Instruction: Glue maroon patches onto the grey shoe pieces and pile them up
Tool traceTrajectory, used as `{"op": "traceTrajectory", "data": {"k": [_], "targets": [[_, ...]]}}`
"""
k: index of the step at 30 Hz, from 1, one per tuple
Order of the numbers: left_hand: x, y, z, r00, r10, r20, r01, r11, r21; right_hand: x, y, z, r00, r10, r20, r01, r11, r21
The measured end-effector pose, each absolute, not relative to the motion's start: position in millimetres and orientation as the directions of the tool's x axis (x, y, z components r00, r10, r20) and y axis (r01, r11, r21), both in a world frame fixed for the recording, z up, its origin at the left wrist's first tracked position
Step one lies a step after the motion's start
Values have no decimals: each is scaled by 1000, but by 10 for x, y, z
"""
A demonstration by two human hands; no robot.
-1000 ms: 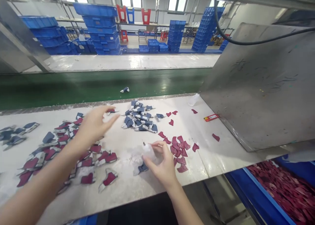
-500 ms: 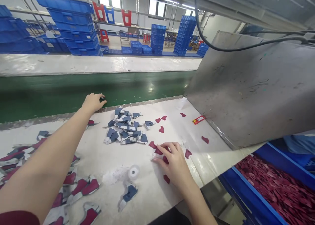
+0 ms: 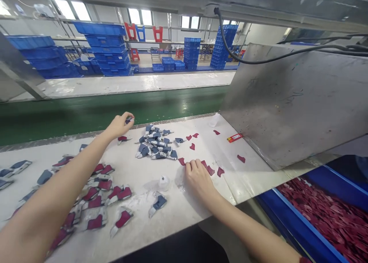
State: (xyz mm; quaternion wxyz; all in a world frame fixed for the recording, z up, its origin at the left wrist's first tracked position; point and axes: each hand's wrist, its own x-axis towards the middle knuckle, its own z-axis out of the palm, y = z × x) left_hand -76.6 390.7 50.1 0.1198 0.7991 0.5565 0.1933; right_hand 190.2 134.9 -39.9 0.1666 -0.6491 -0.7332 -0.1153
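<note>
My left hand [image 3: 120,125] was stretched to the far edge of the white table [image 3: 138,224], by the green conveyor belt [image 3: 86,109], its fingers pinched around a small navy piece [image 3: 128,120]. My right hand [image 3: 198,178] lay knuckles-up on the scattered maroon pieces [image 3: 211,170]; I could not tell whether it grasped one. The pile of navy pieces [image 3: 155,145] sat between my hands.

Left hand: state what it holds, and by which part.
The left hand pinches a small blue-grey piece at the fingertips; which part of the piece cannot be told.
</note>
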Motion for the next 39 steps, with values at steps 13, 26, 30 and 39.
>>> {"op": "traceTrajectory", "data": {"k": [13, 26, 30, 39], "targets": [[-291, 1184, 178, 133, 846, 516, 735, -434, 521, 1919, 681, -265, 308, 939, 153, 345, 39, -938], [-148, 578, -431, 122, 915, 385, 730, -346, 590, 1442, 405, -145, 295, 955, -45, -83, -22, -996], [-137, 429, -277, 118, 930, 349, 601, -347, 720, 1373, 352, -37, 226, 974, 1, -160, 38, -986], [-134, 288, -8, 118, 867, 484, 493, -475, 729, 1375, 190, 123, 219, 971, 94, -150, 129, -980]]}}
